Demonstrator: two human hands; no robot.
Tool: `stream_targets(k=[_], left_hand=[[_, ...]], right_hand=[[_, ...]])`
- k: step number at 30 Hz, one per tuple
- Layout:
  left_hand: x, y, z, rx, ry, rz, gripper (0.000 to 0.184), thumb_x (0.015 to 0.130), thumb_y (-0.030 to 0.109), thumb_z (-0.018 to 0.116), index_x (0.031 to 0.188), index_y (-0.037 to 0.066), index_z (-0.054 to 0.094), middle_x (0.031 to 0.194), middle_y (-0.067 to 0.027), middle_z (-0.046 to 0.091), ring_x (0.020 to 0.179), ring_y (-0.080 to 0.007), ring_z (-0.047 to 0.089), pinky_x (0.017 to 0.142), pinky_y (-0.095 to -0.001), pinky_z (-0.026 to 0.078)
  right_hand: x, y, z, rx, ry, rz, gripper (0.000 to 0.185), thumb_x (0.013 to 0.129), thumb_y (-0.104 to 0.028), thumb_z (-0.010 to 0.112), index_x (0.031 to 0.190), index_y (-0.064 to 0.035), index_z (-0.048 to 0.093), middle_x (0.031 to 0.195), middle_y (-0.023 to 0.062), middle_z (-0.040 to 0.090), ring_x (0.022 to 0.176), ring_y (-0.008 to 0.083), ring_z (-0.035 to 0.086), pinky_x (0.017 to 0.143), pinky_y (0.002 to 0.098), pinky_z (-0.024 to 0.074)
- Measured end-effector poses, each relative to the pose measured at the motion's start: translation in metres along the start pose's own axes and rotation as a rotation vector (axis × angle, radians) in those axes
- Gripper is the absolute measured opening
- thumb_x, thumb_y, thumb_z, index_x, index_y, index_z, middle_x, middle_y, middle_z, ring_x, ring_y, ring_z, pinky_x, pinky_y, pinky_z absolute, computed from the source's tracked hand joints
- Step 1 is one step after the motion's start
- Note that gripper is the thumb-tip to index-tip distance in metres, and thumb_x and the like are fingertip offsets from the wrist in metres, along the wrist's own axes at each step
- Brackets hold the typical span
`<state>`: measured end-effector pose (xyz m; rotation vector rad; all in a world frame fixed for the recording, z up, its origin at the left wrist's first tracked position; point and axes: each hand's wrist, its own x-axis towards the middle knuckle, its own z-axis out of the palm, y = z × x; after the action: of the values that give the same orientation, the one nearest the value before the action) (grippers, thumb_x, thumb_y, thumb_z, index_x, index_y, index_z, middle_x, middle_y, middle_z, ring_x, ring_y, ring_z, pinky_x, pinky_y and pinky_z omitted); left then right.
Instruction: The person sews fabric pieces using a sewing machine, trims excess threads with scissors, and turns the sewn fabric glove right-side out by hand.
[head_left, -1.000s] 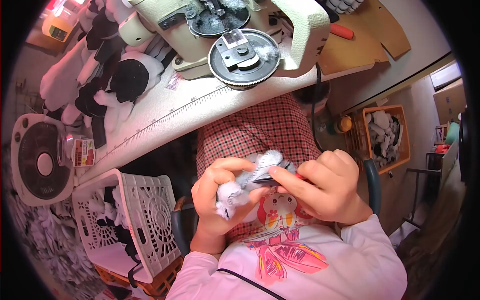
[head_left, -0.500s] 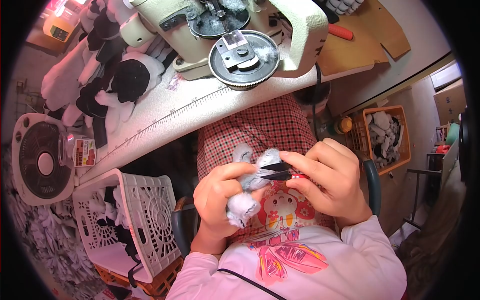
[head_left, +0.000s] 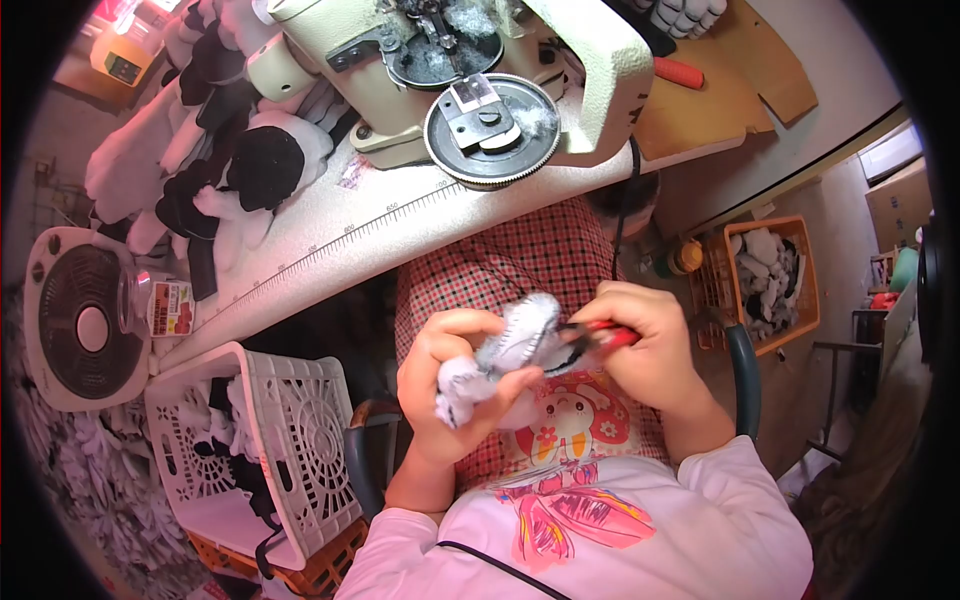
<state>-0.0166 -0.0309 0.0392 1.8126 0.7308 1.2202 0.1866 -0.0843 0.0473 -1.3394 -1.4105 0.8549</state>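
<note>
A fluffy white and grey fabric piece (head_left: 522,335) with dark stitching along its edge is held over the lap. My left hand (head_left: 440,385) wraps round it, and a small white end sticks out below the fingers. My right hand (head_left: 648,345) is closed on small snips (head_left: 615,335) with red handles. Their dark blades are blurred and lie close to the right side of the fabric piece; whether they touch it I cannot tell. Part of a red and white printed apron shows beneath both hands.
A sewing machine (head_left: 490,130) stands on the white table (head_left: 340,245), with black and white fabric pieces (head_left: 265,165) to its left. A fan (head_left: 85,320) and a white crate (head_left: 300,430) are at the left. An orange crate (head_left: 815,290) holds more pieces at the right.
The snips have moved back to the right and turned in my right hand. My left hand has tilted the fabric piece. The view has shifted slightly.
</note>
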Motion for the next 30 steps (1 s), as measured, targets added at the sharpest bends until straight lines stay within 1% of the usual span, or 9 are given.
stream_targets(k=[2,7,9,11,14,18,23,26,30], left_hand=[[0.0,-0.007,-0.001,-0.08,0.007,-0.104,0.042,0.07,0.006,0.086,0.087,0.005,0.047,0.101,-0.0151,0.066,0.085,-0.0166,0.063,0.075,-0.0303,0.052],[-0.004,-0.028,0.001,-0.263,-0.005,-0.509,0.032,0.077,0.006,0.081,0.101,0.002,0.059,0.1,-0.0038,0.063,0.084,-0.0072,0.056,0.077,-0.0232,0.046],[-0.003,-0.03,0.004,-0.247,-0.004,-0.508,0.034,0.078,0.006,0.08,0.107,0.002,0.062,0.098,-0.0006,0.061,0.082,-0.0054,0.054,0.075,-0.0219,0.045],[-0.003,-0.031,0.006,-0.221,-0.005,-0.471,0.034,0.078,0.006,0.08,0.106,0.002,0.061,0.097,-0.001,0.062,0.083,-0.0056,0.054,0.075,-0.022,0.046],[0.002,-0.023,0.009,-0.223,-0.017,-0.508,0.033,0.074,0.008,0.083,0.089,0.004,0.053,0.105,-0.0064,0.063,0.082,-0.008,0.051,0.076,-0.0242,0.043],[-0.002,-0.024,0.009,-0.289,-0.033,-0.421,0.033,0.076,0.005,0.082,0.099,0.002,0.058,0.104,-0.0055,0.063,0.086,-0.0078,0.057,0.078,-0.0239,0.048],[-0.006,-0.026,0.012,-0.236,-0.074,-0.326,0.032,0.076,0.004,0.082,0.093,0.002,0.055,0.105,-0.0077,0.063,0.088,-0.0096,0.058,0.08,-0.0248,0.048],[-0.009,-0.031,0.013,-0.203,-0.072,-0.286,0.031,0.076,0.004,0.081,0.092,0.002,0.055,0.106,-0.0079,0.063,0.088,-0.0101,0.059,0.08,-0.0252,0.048],[-0.009,-0.03,0.009,-0.25,-0.005,-0.405,0.029,0.076,0.003,0.081,0.09,0.002,0.055,0.105,-0.0082,0.063,0.088,-0.0106,0.058,0.08,-0.0256,0.047]], right_hand=[[0.0,0.005,-0.004,0.193,0.123,0.096,0.01,0.086,-0.006,0.071,0.079,-0.0006,0.067,0.075,0.0029,0.063,0.069,0.0068,0.055,0.059,0.0224,0.0409],[-0.001,0.06,-0.043,0.425,0.422,0.307,0.02,0.095,-0.02,0.065,0.088,-0.0007,0.063,0.075,-0.002,0.061,0.068,0.0039,0.051,0.06,0.0193,0.0391],[-0.002,0.064,-0.047,0.489,0.41,0.323,0.017,0.095,-0.016,0.065,0.091,-0.0002,0.063,0.079,-0.0021,0.061,0.071,0.0034,0.052,0.063,0.0184,0.0415],[0.0,0.054,-0.031,0.158,0.499,0.169,0.011,0.092,-0.011,0.067,0.095,-0.0006,0.064,0.084,-0.0022,0.062,0.076,0.0032,0.053,0.067,0.0181,0.0435],[0.003,0.039,-0.017,0.022,0.264,0.051,0.028,0.078,-0.01,0.079,0.1,0.0011,0.066,0.088,0.0041,0.065,0.078,0.0093,0.056,0.07,0.0236,0.0459],[0.011,0.035,0.003,-0.016,0.161,-0.122,0.036,0.071,-0.013,0.084,0.098,0.0022,0.067,0.084,0.0086,0.062,0.074,0.0161,0.058,0.068,0.0273,0.0463],[0.012,0.018,0.008,-0.036,0.074,-0.073,0.029,0.072,-0.01,0.081,0.095,0.0019,0.067,0.083,0.0077,0.062,0.073,0.0148,0.058,0.066,0.0265,0.0461],[0.01,0.031,0.01,0.323,0.273,0.09,0.007,0.087,-0.006,0.071,0.088,-0.0019,0.066,0.08,-0.0024,0.061,0.073,0.0044,0.052,0.063,0.0215,0.0418],[0.018,0.061,-0.01,0.393,0.571,0.193,0.009,0.09,-0.01,0.068,0.089,-0.0018,0.066,0.079,-0.0047,0.061,0.071,0.0027,0.05,0.064,0.0199,0.0403]])
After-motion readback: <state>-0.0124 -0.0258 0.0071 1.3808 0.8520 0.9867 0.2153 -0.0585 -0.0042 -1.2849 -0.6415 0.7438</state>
